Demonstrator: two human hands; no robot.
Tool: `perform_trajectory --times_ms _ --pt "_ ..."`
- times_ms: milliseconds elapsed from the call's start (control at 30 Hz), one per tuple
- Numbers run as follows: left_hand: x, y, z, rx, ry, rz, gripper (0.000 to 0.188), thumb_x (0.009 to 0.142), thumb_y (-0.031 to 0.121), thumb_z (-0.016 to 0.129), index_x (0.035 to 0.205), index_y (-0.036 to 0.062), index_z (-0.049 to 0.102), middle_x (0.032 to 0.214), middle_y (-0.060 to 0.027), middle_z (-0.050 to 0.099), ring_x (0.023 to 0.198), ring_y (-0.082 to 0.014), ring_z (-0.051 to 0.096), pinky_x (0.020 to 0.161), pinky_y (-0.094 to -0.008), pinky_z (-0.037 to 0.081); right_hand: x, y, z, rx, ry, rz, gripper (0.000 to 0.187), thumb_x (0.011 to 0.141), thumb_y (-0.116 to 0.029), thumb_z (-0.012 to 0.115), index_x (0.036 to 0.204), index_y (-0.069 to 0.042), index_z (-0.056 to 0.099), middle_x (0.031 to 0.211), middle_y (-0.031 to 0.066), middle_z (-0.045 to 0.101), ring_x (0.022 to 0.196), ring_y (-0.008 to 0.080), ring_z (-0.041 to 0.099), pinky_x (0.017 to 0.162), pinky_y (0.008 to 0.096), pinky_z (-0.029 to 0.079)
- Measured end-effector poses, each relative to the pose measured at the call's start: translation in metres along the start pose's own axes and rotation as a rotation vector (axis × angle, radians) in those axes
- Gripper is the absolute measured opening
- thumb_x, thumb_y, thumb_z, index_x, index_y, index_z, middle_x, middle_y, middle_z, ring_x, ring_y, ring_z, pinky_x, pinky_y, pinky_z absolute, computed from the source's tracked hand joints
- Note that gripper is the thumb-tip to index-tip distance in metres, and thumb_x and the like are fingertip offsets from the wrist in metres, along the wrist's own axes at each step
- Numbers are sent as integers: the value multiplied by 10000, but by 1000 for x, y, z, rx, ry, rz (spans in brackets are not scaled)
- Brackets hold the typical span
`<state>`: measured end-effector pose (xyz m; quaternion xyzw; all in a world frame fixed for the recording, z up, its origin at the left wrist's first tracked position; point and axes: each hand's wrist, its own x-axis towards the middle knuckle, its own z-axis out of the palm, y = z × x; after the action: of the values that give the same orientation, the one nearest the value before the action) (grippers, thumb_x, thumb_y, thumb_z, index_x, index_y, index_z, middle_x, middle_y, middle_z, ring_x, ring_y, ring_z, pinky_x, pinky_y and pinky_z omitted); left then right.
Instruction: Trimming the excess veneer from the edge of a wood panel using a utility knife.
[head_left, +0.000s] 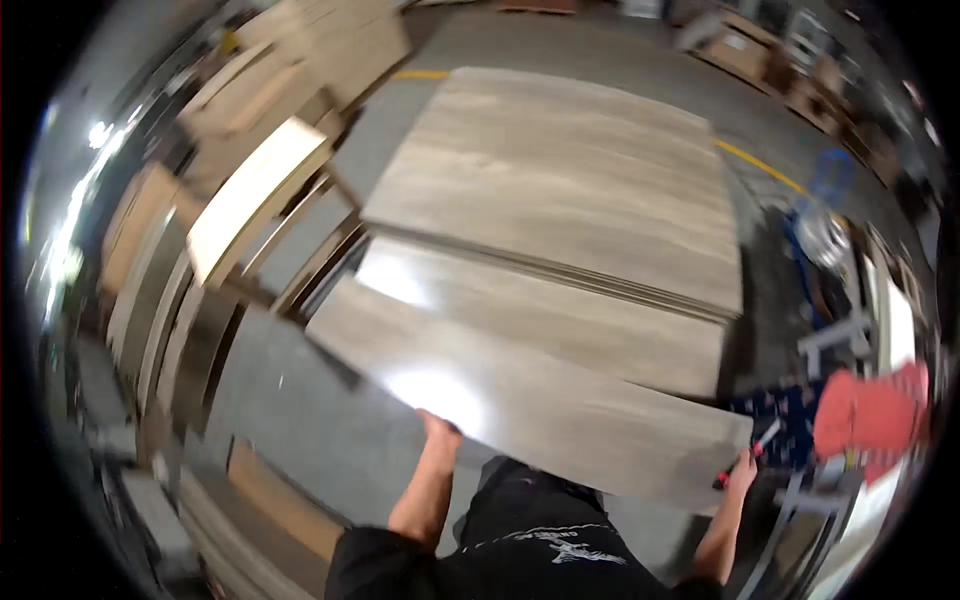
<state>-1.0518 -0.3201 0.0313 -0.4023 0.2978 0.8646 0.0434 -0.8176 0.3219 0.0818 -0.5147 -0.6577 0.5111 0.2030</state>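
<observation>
A long grey-beige wood-grain panel point(560, 400) lies slanted in front of my body, bright glare near its left part. My left hand point(440, 428) is closed on its near edge, left of my body. At the panel's right end my right hand point(741, 474) is closed on the edge and also on a slim red-and-black hand tool point(765, 440) with a pale end; its exact kind is unclear. Beyond the held panel lies a similar narrow panel point(560, 312), partly covered by it. Farther off is a stack of wide matching panels point(570, 165).
A wooden frame with a pale top point(258, 195) stands at the left, near leaning boards point(150, 290). Cardboard point(285, 505) lies at lower left. On the right are a red cloth point(870, 420), a grey metal stand point(835, 340) and a blue hand cart point(828, 180).
</observation>
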Motion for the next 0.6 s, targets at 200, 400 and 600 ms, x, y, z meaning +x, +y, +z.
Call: perform_trajectory --times_ms 200,400,600 --pt "81 -37 18 -69 151 -111 853 1025 699 102 1587 86 291 1621 -100 370 1473 -361 359 1178 -570 316 102 -42 85 -64 -66 120 518 943 -326 613 1280 66 630 1163 126 671 990 249 627 906 375 481" --pt "139 -90 43 292 165 -238 945 976 750 9 1613 90 234 1661 -104 301 1476 -393 340 1176 -557 312 256 6 110 -77 -127 -105 567 959 -297 604 1386 73 567 1352 142 628 1161 263 593 1028 366 430" --pt "173 -77 129 374 306 -280 920 979 750 36 1577 110 317 1559 -172 445 1333 -393 506 1069 -487 452 337 5 156 -83 -255 -63 604 964 -258 621 1452 75 498 1393 153 605 1215 243 561 1061 380 400"
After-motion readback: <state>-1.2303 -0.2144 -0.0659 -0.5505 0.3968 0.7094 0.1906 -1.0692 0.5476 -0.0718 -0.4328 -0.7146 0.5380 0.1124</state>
